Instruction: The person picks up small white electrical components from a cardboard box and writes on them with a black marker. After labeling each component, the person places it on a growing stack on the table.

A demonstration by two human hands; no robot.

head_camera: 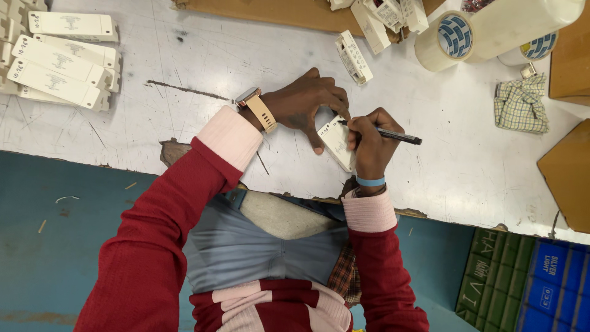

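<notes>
Head view looks down on a scuffed white worktable with a chipped near edge, above a blue floor. Stacked white units lie at the far left, tape rolls and a checked cloth at the far right, crates below. Near the table's front edge lies a white rectangular unit, its long axis running diagonally from upper left to lower right. The left hand presses its upper end, fingers arched over it, thumb alongside. The right hand is clenched around a black pen, tip touching the unit's top face, barrel pointing right.
</notes>
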